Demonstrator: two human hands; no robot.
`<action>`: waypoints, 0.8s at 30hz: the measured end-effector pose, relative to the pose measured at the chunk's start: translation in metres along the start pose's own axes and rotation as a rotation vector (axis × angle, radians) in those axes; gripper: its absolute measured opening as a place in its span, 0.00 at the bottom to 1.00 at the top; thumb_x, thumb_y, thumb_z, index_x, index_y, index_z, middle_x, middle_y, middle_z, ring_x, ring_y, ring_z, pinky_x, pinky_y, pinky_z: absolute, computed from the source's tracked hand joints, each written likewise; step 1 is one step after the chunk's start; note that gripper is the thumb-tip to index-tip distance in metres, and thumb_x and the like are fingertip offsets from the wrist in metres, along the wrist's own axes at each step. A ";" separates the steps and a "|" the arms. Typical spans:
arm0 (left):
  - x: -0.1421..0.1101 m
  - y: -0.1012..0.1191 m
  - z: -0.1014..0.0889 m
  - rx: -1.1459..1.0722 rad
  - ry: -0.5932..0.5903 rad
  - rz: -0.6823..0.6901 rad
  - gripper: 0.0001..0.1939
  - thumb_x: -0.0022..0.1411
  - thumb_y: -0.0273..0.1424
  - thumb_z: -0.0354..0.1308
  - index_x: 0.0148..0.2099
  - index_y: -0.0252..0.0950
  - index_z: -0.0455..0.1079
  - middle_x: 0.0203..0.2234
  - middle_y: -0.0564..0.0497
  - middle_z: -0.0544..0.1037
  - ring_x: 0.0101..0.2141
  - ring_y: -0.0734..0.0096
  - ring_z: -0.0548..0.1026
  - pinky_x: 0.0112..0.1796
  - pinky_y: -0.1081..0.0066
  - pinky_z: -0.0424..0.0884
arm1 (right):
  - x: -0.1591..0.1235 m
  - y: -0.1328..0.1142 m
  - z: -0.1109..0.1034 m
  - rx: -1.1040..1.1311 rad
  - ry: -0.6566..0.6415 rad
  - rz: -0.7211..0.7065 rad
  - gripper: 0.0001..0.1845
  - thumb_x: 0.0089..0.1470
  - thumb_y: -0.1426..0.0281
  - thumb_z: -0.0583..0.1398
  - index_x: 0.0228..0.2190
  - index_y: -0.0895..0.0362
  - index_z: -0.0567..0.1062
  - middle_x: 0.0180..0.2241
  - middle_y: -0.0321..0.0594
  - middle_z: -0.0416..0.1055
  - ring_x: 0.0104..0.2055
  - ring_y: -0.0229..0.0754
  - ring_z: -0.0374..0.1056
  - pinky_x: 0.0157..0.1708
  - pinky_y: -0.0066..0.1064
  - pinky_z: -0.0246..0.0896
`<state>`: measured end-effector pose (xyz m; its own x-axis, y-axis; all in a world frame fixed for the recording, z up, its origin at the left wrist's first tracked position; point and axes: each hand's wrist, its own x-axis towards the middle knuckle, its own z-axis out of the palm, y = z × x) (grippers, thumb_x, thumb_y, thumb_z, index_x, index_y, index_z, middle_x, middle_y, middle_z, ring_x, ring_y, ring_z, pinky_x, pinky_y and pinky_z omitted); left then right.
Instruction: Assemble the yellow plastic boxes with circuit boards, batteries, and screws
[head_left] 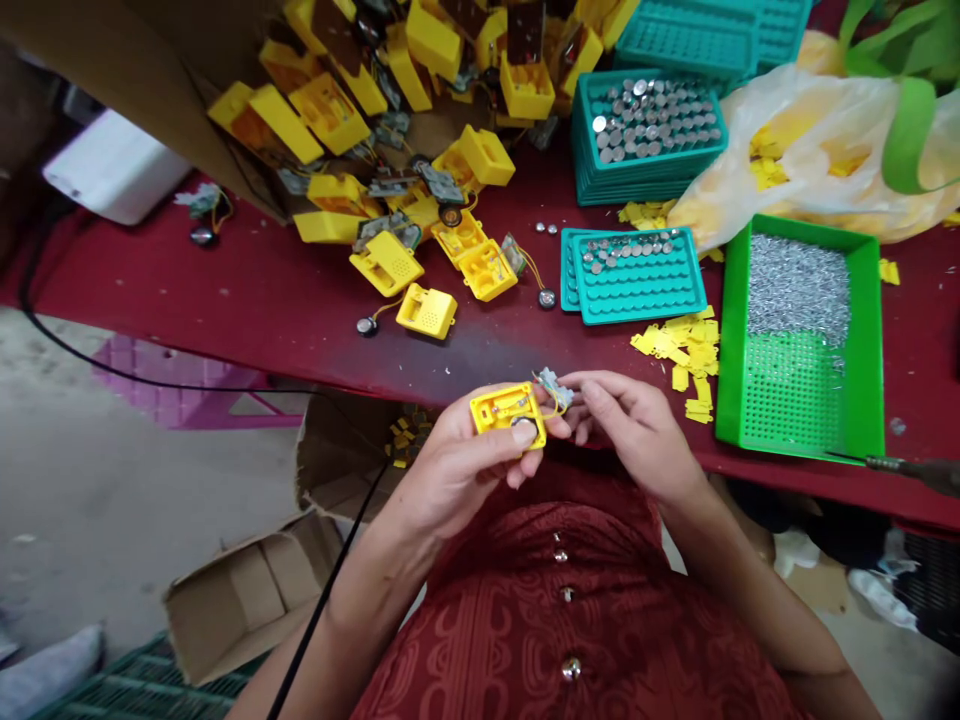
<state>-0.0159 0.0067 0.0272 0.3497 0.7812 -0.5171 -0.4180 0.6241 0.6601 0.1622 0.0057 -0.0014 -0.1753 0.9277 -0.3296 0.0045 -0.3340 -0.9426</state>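
Centrally, a small open yellow plastic case (508,412), gripped just over the near edge of a dark red table (247,320) in the left hand (457,470), fingers wrapped beneath and thumb (525,432) pressed across the lower rim. Pinched in the right hand (626,430), a tiny circuit board (555,390) trailing thin yellow wires, held just beside the case and outside it. Both hands close together, each clamped on its piece. Wires already attached to the board; board not yet seated, and no lid on the case. Farther out across the table, a heap of similar yellow cases and lids (330,115) mixed with boards, and one closed case (426,311) with a wired silver disc (367,326) near it. Off to the right, teal trays (637,315) of silver button batteries (622,250), loose yellow scraps (679,350), a green tray (795,228) of tiny metal pins (799,290), and a plastic bag (810,150).
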 end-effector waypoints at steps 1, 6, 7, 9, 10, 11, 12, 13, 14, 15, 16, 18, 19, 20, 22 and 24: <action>-0.002 0.001 0.000 -0.005 -0.024 0.002 0.11 0.52 0.27 0.68 0.38 0.30 0.73 0.30 0.47 0.81 0.19 0.82 0.69 0.19 0.80 0.64 | 0.004 -0.001 0.000 0.171 -0.110 0.105 0.16 0.60 0.59 0.58 0.40 0.58 0.77 0.27 0.38 0.74 0.25 0.33 0.68 0.25 0.26 0.65; -0.005 -0.003 -0.007 -0.041 -0.044 -0.014 0.18 0.53 0.26 0.69 0.47 0.33 0.72 0.33 0.48 0.81 0.29 0.72 0.78 0.27 0.77 0.72 | 0.016 -0.014 -0.003 0.481 -0.224 0.258 0.15 0.49 0.65 0.69 0.38 0.57 0.78 0.28 0.34 0.74 0.22 0.27 0.65 0.21 0.18 0.62; -0.004 -0.004 -0.008 -0.037 -0.030 -0.013 0.19 0.53 0.26 0.69 0.47 0.33 0.72 0.34 0.47 0.81 0.32 0.70 0.79 0.30 0.76 0.74 | 0.017 -0.018 -0.004 0.468 -0.202 0.247 0.15 0.47 0.67 0.70 0.38 0.57 0.78 0.28 0.33 0.74 0.22 0.26 0.65 0.21 0.18 0.62; -0.002 -0.007 -0.010 -0.014 0.015 0.009 0.17 0.53 0.27 0.70 0.45 0.33 0.72 0.34 0.47 0.80 0.33 0.70 0.79 0.32 0.76 0.74 | 0.017 -0.026 -0.006 0.416 -0.147 0.209 0.16 0.46 0.69 0.71 0.38 0.58 0.78 0.28 0.33 0.75 0.23 0.27 0.66 0.22 0.18 0.64; -0.001 -0.008 -0.011 0.002 0.038 0.020 0.16 0.53 0.27 0.70 0.43 0.32 0.71 0.33 0.48 0.80 0.33 0.71 0.79 0.32 0.76 0.74 | 0.016 -0.029 -0.006 0.382 -0.119 0.189 0.15 0.46 0.69 0.71 0.37 0.58 0.78 0.29 0.34 0.75 0.24 0.27 0.67 0.22 0.18 0.65; 0.000 -0.008 -0.011 0.016 0.062 0.033 0.16 0.52 0.28 0.70 0.42 0.32 0.71 0.33 0.48 0.79 0.32 0.71 0.78 0.31 0.76 0.74 | 0.016 -0.032 -0.007 0.346 -0.101 0.176 0.15 0.46 0.69 0.71 0.37 0.59 0.78 0.29 0.35 0.75 0.24 0.28 0.67 0.22 0.19 0.66; 0.001 -0.009 -0.012 0.026 0.086 0.048 0.17 0.52 0.28 0.70 0.43 0.33 0.71 0.33 0.49 0.79 0.32 0.72 0.78 0.31 0.76 0.74 | 0.015 -0.034 -0.007 0.313 -0.097 0.176 0.14 0.47 0.68 0.70 0.37 0.59 0.78 0.29 0.35 0.76 0.24 0.28 0.68 0.22 0.19 0.66; 0.002 -0.010 -0.012 0.031 0.106 0.063 0.19 0.52 0.28 0.70 0.45 0.33 0.70 0.34 0.49 0.79 0.32 0.71 0.78 0.31 0.75 0.74 | 0.014 -0.035 -0.007 0.289 -0.107 0.191 0.14 0.49 0.66 0.69 0.37 0.60 0.77 0.28 0.36 0.76 0.24 0.29 0.68 0.22 0.19 0.66; 0.003 -0.010 -0.013 0.032 0.123 0.078 0.21 0.52 0.28 0.70 0.47 0.34 0.69 0.35 0.49 0.79 0.33 0.71 0.78 0.31 0.75 0.75 | 0.014 -0.035 -0.007 0.277 -0.125 0.221 0.15 0.50 0.65 0.69 0.38 0.60 0.77 0.27 0.36 0.76 0.23 0.30 0.68 0.22 0.20 0.66; 0.003 -0.011 -0.013 0.030 0.139 0.098 0.24 0.52 0.28 0.71 0.49 0.35 0.68 0.37 0.49 0.79 0.33 0.71 0.78 0.32 0.74 0.75 | 0.014 -0.035 -0.006 0.276 -0.144 0.258 0.17 0.50 0.64 0.69 0.39 0.60 0.76 0.26 0.36 0.75 0.22 0.30 0.69 0.21 0.21 0.66; 0.003 -0.011 -0.014 0.028 0.150 0.118 0.25 0.51 0.27 0.70 0.51 0.36 0.67 0.39 0.49 0.79 0.34 0.70 0.78 0.33 0.73 0.75 | 0.013 -0.034 -0.005 0.283 -0.155 0.292 0.18 0.49 0.64 0.69 0.41 0.60 0.76 0.25 0.36 0.75 0.22 0.31 0.69 0.21 0.21 0.67; 0.003 -0.012 -0.015 0.017 0.142 0.134 0.26 0.51 0.25 0.70 0.51 0.37 0.67 0.42 0.49 0.78 0.37 0.69 0.78 0.35 0.73 0.75 | 0.014 -0.033 -0.004 0.302 -0.154 0.333 0.21 0.47 0.66 0.70 0.41 0.60 0.75 0.24 0.35 0.75 0.21 0.31 0.69 0.21 0.21 0.67; 0.002 -0.012 -0.016 0.007 0.130 0.131 0.26 0.50 0.24 0.69 0.51 0.37 0.67 0.42 0.49 0.78 0.38 0.69 0.77 0.36 0.72 0.75 | 0.014 -0.032 -0.004 0.307 -0.151 0.340 0.21 0.45 0.67 0.71 0.41 0.60 0.75 0.24 0.34 0.75 0.21 0.31 0.69 0.21 0.21 0.67; 0.002 -0.012 -0.016 -0.007 0.116 0.122 0.26 0.50 0.23 0.68 0.51 0.37 0.67 0.42 0.49 0.78 0.39 0.68 0.76 0.37 0.72 0.75 | 0.014 -0.032 -0.004 0.308 -0.147 0.340 0.20 0.45 0.67 0.71 0.40 0.60 0.75 0.24 0.34 0.75 0.20 0.31 0.69 0.21 0.21 0.67; 0.000 -0.012 -0.018 -0.044 0.082 0.094 0.26 0.49 0.22 0.66 0.51 0.36 0.68 0.42 0.48 0.78 0.41 0.67 0.76 0.39 0.71 0.75 | 0.015 -0.033 -0.003 0.301 -0.131 0.322 0.18 0.44 0.68 0.71 0.37 0.60 0.75 0.23 0.34 0.75 0.20 0.31 0.69 0.22 0.21 0.67; -0.001 -0.012 -0.018 -0.072 0.059 0.074 0.26 0.49 0.22 0.65 0.51 0.36 0.68 0.42 0.48 0.78 0.41 0.67 0.76 0.39 0.70 0.74 | 0.016 -0.035 -0.001 0.269 -0.105 0.276 0.17 0.44 0.68 0.71 0.36 0.59 0.75 0.23 0.34 0.75 0.20 0.31 0.69 0.22 0.21 0.68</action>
<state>-0.0263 -0.0016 0.0100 0.2668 0.8232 -0.5012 -0.5007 0.5628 0.6577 0.1600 0.0327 0.0265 -0.3035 0.7793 -0.5483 -0.1896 -0.6133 -0.7668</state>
